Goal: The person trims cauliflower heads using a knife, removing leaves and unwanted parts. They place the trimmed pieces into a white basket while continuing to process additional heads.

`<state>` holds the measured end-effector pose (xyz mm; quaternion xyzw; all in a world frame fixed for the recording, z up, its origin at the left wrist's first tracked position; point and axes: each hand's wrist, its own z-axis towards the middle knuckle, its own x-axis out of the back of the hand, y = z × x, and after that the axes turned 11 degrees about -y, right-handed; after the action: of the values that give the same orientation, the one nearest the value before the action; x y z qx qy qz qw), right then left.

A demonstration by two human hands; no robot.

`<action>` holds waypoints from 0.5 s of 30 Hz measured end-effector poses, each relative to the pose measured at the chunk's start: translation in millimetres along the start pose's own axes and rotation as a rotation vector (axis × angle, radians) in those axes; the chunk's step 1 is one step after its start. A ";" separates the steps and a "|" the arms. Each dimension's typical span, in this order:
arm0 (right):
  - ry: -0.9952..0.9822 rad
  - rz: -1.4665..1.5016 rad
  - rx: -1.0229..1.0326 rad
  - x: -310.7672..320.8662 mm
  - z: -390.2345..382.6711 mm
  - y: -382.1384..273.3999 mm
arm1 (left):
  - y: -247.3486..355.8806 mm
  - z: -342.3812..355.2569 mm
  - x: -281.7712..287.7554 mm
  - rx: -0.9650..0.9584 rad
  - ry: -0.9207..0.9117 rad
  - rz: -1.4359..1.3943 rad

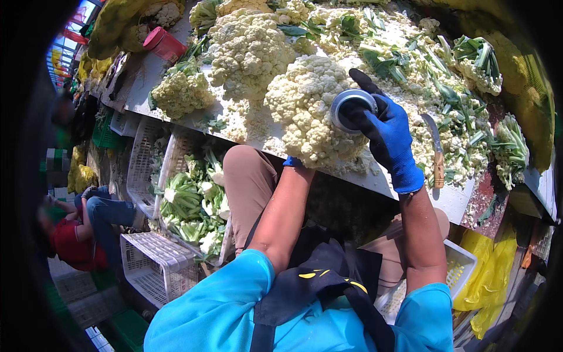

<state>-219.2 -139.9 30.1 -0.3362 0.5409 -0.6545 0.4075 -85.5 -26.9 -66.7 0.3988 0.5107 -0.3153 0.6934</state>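
Observation:
A large cauliflower head (311, 108) is tilted up at the table's near edge, right in front of me. Behind it, my left hand (295, 162) holds it from below; only a bit of blue glove shows, and the fingers are hidden. My right hand (387, 132), in a blue glove with dark fingertips, grips a round metal ring (336, 110) like a short tube, pressed against the right side of the cauliflower. Some of its fingers reach inside the ring. To the right of that hand, a knife with a wooden handle (438, 170) lies among cauliflower crumbs.
More cauliflower heads (249, 50) and leafy trimmings (387, 61) cover the white table (451, 202). A red cup (165, 44) lies at the far left. White crates (155, 264) stand below left, one holding leafy stems (190, 199). Yellow bags (484, 276) hang at right. Another person (79, 237) sits far left.

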 end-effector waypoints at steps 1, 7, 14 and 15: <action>0.080 0.235 -0.184 14.6 2.2 2.7 | -0.9 0.2 0.5 0.000 0.000 0.000; 0.041 0.329 0.090 11.8 6.2 -9.4 | -4.5 6.3 2.5 0.004 -0.002 0.027; 0.166 0.601 -0.080 48.6 13.5 29.3 | -10.6 15.4 -5.5 0.034 -0.023 0.037; 0.225 0.585 -0.161 52.4 13.5 31.2 | -12.2 17.6 -5.2 0.031 -0.027 0.038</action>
<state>-225.2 -195.3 2.0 -0.1234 0.7062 -0.4978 0.4880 -89.2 -48.0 -61.7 0.4148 0.4887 -0.3152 0.6998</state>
